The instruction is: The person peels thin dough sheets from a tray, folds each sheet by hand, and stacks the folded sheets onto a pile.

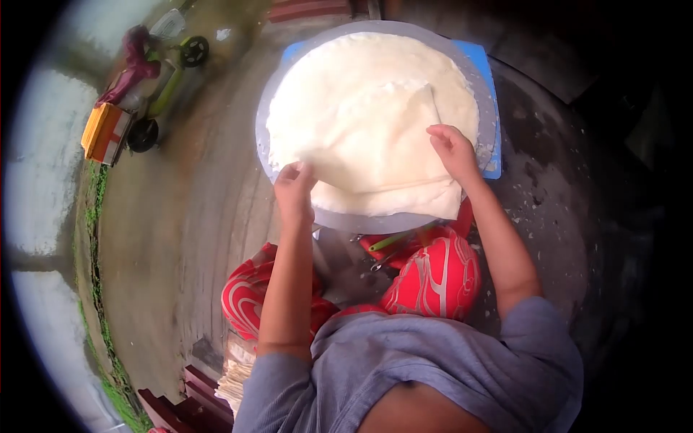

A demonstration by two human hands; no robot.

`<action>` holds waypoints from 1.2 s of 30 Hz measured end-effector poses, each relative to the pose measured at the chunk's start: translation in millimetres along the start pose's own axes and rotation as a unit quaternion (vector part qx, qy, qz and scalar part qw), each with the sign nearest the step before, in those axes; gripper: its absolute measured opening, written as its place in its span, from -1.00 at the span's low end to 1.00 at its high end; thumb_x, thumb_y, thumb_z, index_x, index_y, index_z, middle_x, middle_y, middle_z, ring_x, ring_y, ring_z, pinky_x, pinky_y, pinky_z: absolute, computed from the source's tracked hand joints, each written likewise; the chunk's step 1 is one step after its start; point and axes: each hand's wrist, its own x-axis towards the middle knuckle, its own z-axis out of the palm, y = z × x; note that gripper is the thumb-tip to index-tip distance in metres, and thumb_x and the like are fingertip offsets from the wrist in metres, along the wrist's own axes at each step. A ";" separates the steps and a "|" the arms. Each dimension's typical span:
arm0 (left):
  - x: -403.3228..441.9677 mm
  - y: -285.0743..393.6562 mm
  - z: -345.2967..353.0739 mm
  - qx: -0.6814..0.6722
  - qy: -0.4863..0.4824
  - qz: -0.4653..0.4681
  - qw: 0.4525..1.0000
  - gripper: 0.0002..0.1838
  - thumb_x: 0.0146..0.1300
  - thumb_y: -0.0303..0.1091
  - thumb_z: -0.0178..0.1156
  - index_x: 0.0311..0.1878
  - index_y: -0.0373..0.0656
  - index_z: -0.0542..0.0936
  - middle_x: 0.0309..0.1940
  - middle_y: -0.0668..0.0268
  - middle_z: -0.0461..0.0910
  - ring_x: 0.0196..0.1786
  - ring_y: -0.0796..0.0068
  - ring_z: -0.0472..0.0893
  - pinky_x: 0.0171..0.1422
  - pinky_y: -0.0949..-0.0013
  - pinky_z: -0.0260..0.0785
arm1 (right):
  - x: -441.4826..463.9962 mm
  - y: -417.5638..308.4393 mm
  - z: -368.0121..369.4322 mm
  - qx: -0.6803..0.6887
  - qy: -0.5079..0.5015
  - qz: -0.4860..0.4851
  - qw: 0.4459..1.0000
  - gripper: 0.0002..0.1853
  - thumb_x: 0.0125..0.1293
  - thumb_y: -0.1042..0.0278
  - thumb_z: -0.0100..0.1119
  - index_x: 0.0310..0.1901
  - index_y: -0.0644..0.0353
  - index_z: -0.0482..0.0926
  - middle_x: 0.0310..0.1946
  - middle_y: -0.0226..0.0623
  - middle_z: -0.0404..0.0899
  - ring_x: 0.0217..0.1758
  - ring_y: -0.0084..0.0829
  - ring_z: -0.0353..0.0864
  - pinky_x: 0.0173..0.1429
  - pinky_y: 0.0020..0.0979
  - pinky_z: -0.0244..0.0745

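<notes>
A wide, pale sheet of what looks like thin dough [346, 79] covers most of a round grey board [266, 123]. On top of it lies a smaller, loose dough sheet [382, 144], its corner pointing away from me and its near edge creased. My left hand [294, 193] is closed in a pinch at this smaller sheet's left side, where it lifts slightly. At its right edge my right hand [456, 153] has thumb and forefinger brought together on the sheet; the fingertips partly hide the contact. One flap hangs over the board's near rim.
A blue sheet [476, 61] shows under the board. Below the board, between my red-patterned knees [437, 278], is a green-handled tool [390, 242]. A toy-like wheeled vehicle [162, 94] with an orange box [107, 133] stands at far left. A pale stack [234, 375] sits beside me.
</notes>
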 end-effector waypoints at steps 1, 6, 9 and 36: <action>0.6 -1.9 17.5 0.021 -0.021 0.030 0.999 -0.84 0.13 -0.43 0.25 -0.24 -0.21 0.51 -0.31 0.35 0.58 -0.23 0.58 0.54 -0.08 0.46 0.39 | 1.0 -4.6 -1.4 -0.001 0.001 0.000 1.000 -0.75 0.29 0.25 0.15 -0.03 0.09 0.59 -0.03 -0.34 0.57 0.00 -0.43 0.57 0.04 -0.39 0.45; -30.9 -27.0 112.5 0.065 -0.224 0.134 0.963 -0.67 0.20 -0.36 0.27 -0.04 -0.33 0.48 -0.05 0.23 0.57 -0.06 0.46 0.56 0.04 0.37 0.41 | 7.2 -58.2 -11.4 0.336 -0.083 0.284 0.894 -0.62 0.36 0.16 0.09 0.06 0.27 0.49 -0.07 -0.27 0.57 -0.06 -0.47 0.58 -0.01 -0.41 0.51; -46.7 -40.4 122.4 0.266 -0.262 0.248 0.894 -0.63 0.21 -0.34 0.24 0.04 -0.30 0.47 0.13 0.12 0.49 0.09 0.25 0.54 0.08 0.26 0.41 | 6.2 -40.3 -8.3 0.295 -0.092 0.285 0.907 -0.58 0.30 0.24 0.15 0.11 0.31 0.44 -0.06 -0.24 0.56 -0.08 -0.48 0.58 -0.13 -0.45 0.56; -98.9 -44.7 4.4 0.381 -0.187 0.310 0.851 -0.62 0.20 -0.36 0.20 0.10 -0.16 0.52 0.25 0.15 0.38 0.37 0.09 0.25 0.26 0.20 0.24 | 17.0 -76.2 28.6 -0.109 -0.069 0.076 0.989 -0.61 0.15 0.39 0.22 0.00 0.34 0.45 -0.16 -0.09 0.60 -0.13 -0.20 0.61 0.01 -0.33 0.45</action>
